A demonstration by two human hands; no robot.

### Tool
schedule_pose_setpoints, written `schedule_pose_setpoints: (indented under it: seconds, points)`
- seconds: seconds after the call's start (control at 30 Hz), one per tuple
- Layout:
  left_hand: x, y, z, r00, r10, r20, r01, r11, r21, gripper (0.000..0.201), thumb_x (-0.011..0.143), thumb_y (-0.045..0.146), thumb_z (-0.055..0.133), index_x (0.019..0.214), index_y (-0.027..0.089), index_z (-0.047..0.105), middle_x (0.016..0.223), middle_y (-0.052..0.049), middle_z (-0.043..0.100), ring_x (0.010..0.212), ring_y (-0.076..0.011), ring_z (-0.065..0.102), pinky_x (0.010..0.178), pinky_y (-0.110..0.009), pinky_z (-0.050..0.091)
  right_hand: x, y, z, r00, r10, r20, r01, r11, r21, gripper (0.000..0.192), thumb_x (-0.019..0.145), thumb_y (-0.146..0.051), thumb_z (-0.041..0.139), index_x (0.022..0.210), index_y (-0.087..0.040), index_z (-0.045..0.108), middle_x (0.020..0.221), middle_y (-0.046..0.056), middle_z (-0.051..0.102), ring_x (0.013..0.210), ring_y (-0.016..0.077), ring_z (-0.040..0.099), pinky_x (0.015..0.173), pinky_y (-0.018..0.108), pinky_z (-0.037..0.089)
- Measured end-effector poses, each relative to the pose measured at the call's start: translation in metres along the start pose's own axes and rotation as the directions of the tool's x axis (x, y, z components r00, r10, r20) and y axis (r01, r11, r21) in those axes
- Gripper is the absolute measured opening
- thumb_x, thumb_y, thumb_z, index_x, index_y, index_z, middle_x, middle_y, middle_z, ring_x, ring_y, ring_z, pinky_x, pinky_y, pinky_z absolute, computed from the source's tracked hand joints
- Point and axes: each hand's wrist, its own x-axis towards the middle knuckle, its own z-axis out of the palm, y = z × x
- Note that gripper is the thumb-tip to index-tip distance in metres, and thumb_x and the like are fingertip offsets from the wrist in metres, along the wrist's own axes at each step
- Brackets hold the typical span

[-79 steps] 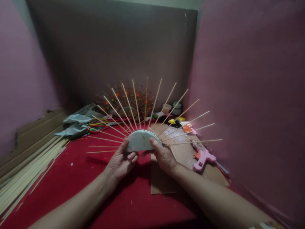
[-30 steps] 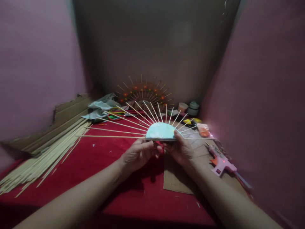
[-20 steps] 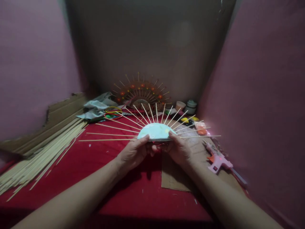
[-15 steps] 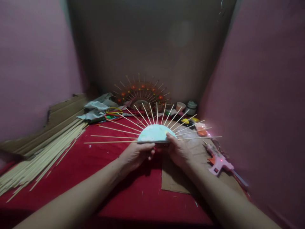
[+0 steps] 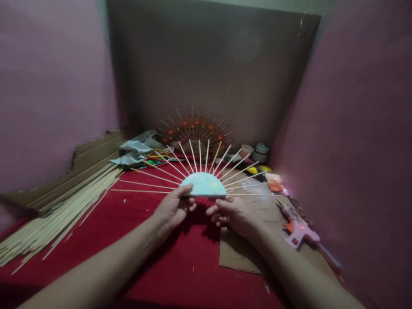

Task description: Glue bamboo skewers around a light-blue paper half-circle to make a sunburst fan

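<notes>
A light-blue half-disc [image 5: 203,184] with thin wooden sticks [image 5: 200,156] fanning out from its curved edge is held above the table, flat edge towards me. My left hand [image 5: 174,209] grips its left corner, thumb on top and fingers curled below. At the right corner, my right hand [image 5: 233,213] has its fingers bent against the flat lower edge; its thumb no longer lies over the face. Part of the right-hand grip is hidden under the piece.
Loose wooden sticks [image 5: 64,210] lie left beside cardboard [image 5: 93,156]. Scissors [image 5: 157,155] and a decorated stick fan [image 5: 193,128] are at the back. A pink glue gun [image 5: 299,229] with a lit red light rests right, near a cardboard sheet [image 5: 238,253]. Red cloth [image 5: 180,266] covers the table.
The half-disc has shifted slightly left and lower in view. My left thumb has come onto its face, while my right thumb has slid off it to the lower edge.
</notes>
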Motion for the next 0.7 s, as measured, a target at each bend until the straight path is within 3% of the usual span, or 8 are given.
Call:
schedule_pose_setpoints:
  seconds: [0.13,0.27,0.4,0.47,0.53,0.57,0.63,0.7]
  points:
    - [0.004,0.018,-0.013,0.996,0.009,-0.085,-0.007,1.0,0.021,0.012,0.086,0.005,0.057,0.078,0.014,0.055,0.055,0.003,0.056,0.036,-0.007,0.048,0.034,-0.017,0.04,-0.016,-0.014,0.01,0.966,0.159,0.203,-0.126,0.978,-0.166,0.03,0.059,-0.029,0.084,0.078,-0.011,0.069,0.064,0.008,0.074,0.048,0.0131,0.064,0.048,0.023,0.048]
    - [-0.005,0.021,-0.026,0.99,-0.038,-0.134,0.046,0.997,0.061,0.012,0.089,0.002,0.054,0.081,0.009,0.06,0.057,-0.001,0.061,0.037,-0.0083,0.053,0.033,-0.016,0.044,-0.026,-0.028,0.018,0.967,0.046,0.25,0.004,0.98,-0.197,0.027,0.065,-0.035,0.082,0.075,-0.014,0.067,0.058,0.004,0.072,0.045,0.0111,0.062,0.047,0.022,0.047]
    - [-0.034,0.022,-0.036,0.984,-0.067,-0.168,0.08,0.994,0.071,0.012,0.087,-0.003,0.054,0.085,0.002,0.064,0.078,-0.015,0.071,0.069,-0.0196,0.074,0.061,-0.021,0.063,-0.039,-0.044,0.02,0.976,-0.016,0.218,0.08,0.953,-0.291,0.027,0.074,-0.038,0.076,0.066,-0.017,0.062,0.049,0.001,0.067,0.037,0.0086,0.054,0.04,0.02,0.041]
    - [-0.051,0.024,-0.041,0.97,-0.151,-0.188,0.173,0.979,0.105,0.012,0.086,-0.002,0.054,0.081,0.0,0.064,0.078,-0.019,0.071,0.072,-0.0224,0.075,0.061,-0.023,0.063,-0.045,-0.056,0.02,0.983,-0.102,0.153,0.146,0.939,-0.31,0.029,0.076,-0.039,0.076,0.064,-0.017,0.061,0.048,0.001,0.066,0.037,0.0081,0.053,0.039,0.019,0.039]
    - [-0.063,0.025,-0.043,0.953,-0.294,-0.078,0.304,0.931,0.204,0.004,0.082,0.002,0.062,0.084,0.0,0.066,0.078,-0.018,0.071,0.062,-0.0195,0.072,0.044,-0.02,0.057,-0.046,-0.069,0.022,0.97,-0.228,0.08,0.242,0.919,-0.31,0.029,0.075,-0.038,0.078,0.063,-0.017,0.061,0.048,0.001,0.066,0.039,0.0083,0.054,0.039,0.018,0.038]
    - [-0.065,0.023,-0.042,0.949,-0.315,0.013,0.301,0.918,0.26,0.008,0.078,0.005,0.068,0.085,0.002,0.066,0.079,-0.016,0.071,0.058,-0.018,0.07,0.037,-0.019,0.053,-0.044,-0.076,0.023,0.958,-0.284,0.05,0.285,0.906,-0.315,0.028,0.073,-0.037,0.079,0.063,-0.017,0.061,0.048,0.001,0.065,0.039,0.0085,0.054,0.038,0.018,0.038]
    - [-0.06,0.017,-0.034,0.949,-0.258,0.181,0.187,0.922,0.339,0.017,0.07,0.012,0.077,0.079,0.009,0.063,0.073,-0.007,0.069,0.053,-0.0141,0.065,0.033,-0.019,0.049,-0.032,-0.089,0.023,0.932,-0.362,-0.002,0.342,0.884,-0.32,0.029,0.067,-0.036,0.082,0.062,-0.016,0.062,0.046,0.001,0.063,0.038,0.0088,0.052,0.037,0.019,0.037]
    - [-0.045,0.007,-0.02,0.947,-0.192,0.256,0.067,0.9,0.43,0.022,0.072,0.022,0.075,0.067,0.014,0.056,0.054,0.001,0.06,0.039,-0.007,0.051,0.032,-0.015,0.043,-0.011,-0.1,0.022,0.913,-0.402,-0.066,0.363,0.877,-0.314,0.031,0.061,-0.037,0.084,0.061,-0.015,0.062,0.045,0.0,0.061,0.036,0.0086,0.049,0.035,0.02,0.035]
